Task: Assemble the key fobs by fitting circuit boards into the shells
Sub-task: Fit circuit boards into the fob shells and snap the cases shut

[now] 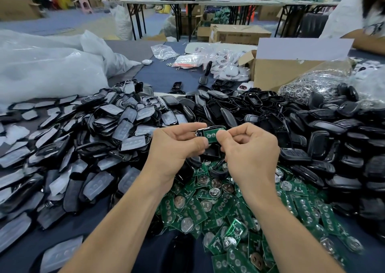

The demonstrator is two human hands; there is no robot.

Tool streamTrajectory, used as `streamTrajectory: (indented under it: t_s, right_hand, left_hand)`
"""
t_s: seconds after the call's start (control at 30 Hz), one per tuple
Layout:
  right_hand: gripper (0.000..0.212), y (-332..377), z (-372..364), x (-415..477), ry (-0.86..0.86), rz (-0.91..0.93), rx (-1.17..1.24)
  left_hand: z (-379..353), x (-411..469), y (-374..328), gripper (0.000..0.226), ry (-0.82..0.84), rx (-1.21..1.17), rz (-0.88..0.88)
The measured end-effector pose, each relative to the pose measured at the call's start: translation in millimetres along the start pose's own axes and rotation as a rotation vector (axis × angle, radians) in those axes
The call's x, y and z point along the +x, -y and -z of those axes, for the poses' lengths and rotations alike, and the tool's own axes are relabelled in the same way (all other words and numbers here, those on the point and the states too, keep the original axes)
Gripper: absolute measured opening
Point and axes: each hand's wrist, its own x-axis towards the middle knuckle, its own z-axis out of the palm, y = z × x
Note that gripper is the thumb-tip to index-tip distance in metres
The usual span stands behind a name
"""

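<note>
Holds one black shell (pixel 200 132) up over the far edge of the heap of green circuit boards (pixel 239 210), between both hands. Grips it with the left hand (pixel 177 147), fingers curled over its far side and thumb pressed against its near edge. Pinches with the right hand (pixel 250 149), thumb and forefinger closed together on the end of a single green circuit board (pixel 210 135) lying in the open face of that shell, with the other fingers curled in toward the palm. Shows round contacts on the board, face up. Cannot tell whether fully seated in the shell or only resting on it.

Directly beneath the hands, at the far rim of the heap, a few loose black shell halves mixed in among the boards. Many coin-cell holders, silver and round, face up across the heap.

Left of the heap, touching it: a wide spread of black fronts covered in grey film (pixel 93 131). Right of the heap and beyond it: a deep pile of bare black shells (pixel 312 131), wrapping round its far side.

Farther beyond the heap: an open cardboard box (pixel 287 74), just beside it a clear bag of metal rings (pixel 308 83), and small bags of white fobs (pixel 227 68). Beyond the heap to the left, large white plastic sacks (pixel 41 64). All on a dark blue cloth (pixel 162 72).
</note>
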Motion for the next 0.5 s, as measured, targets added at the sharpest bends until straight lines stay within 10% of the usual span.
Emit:
streamTrajectory:
  t_s: [0.33, 0.5]
  right_hand:
    - [0.028, -2.3, -2.4, -4.2, -0.069, 0.061, -0.204]
    - [0.011, -2.0, -0.9, 1.3, 0.246, -0.003, 0.142]
  left_hand:
    - [-5.9, -0.7, -2.2, 0.035, -0.155, -0.036, 0.01]
    - [-3.8, 0.2, -3.1, 0.036, -0.132, -0.103, 0.045]
